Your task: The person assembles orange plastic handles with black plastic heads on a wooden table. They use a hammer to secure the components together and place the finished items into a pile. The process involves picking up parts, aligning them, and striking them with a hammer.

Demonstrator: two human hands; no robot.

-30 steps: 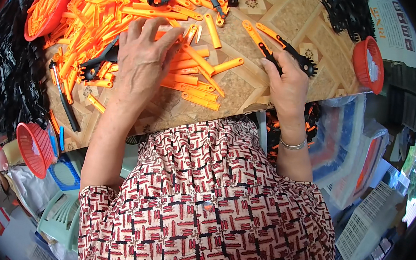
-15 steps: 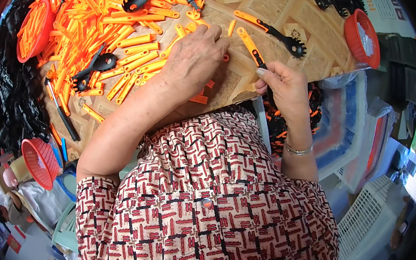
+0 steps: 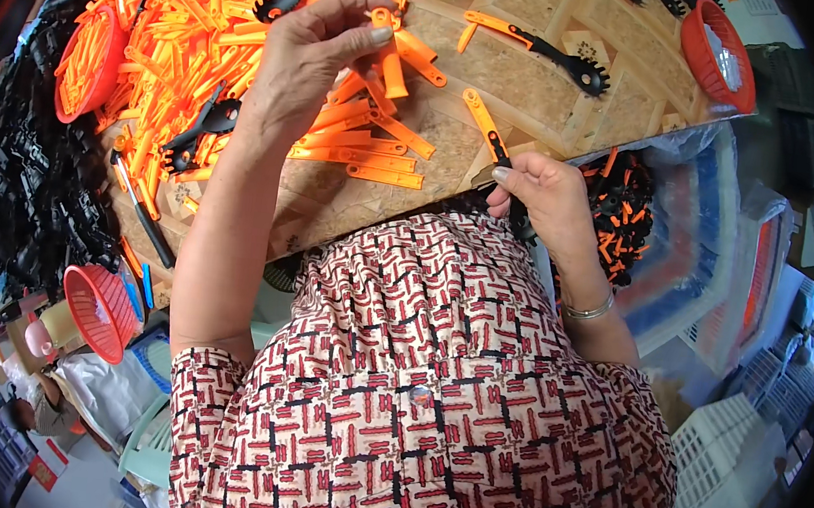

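Over the near edge of the orange pile, my left hand (image 3: 314, 54) pinches an orange handle piece (image 3: 390, 71) between thumb and fingers. The piece hangs tilted downward, its holed end by the thumb. At the table's front edge my right hand (image 3: 545, 194) is closed on a black kitchen utensil (image 3: 497, 149) that has an orange handle piece (image 3: 479, 112) along its upper end. The utensil's lower end is mostly hidden behind that hand. Several loose orange handle pieces (image 3: 377, 160) lie just below my left hand. Beyond my right hand rests a black pasta server (image 3: 581, 70) with an orange handle.
A big heap of orange handle pieces (image 3: 200, 9) covers the table's left, with black utensils on it. Black parts (image 3: 39, 160) are piled farther left. Red baskets (image 3: 720, 59) stand at the sides. Beside the table's right edge is a container of black-and-orange utensils (image 3: 617, 211).
My left hand has moved left and up from the loose pieces and now holds an orange handle piece in view. My right hand keeps its utensil, slightly lower. The view has shifted a little.
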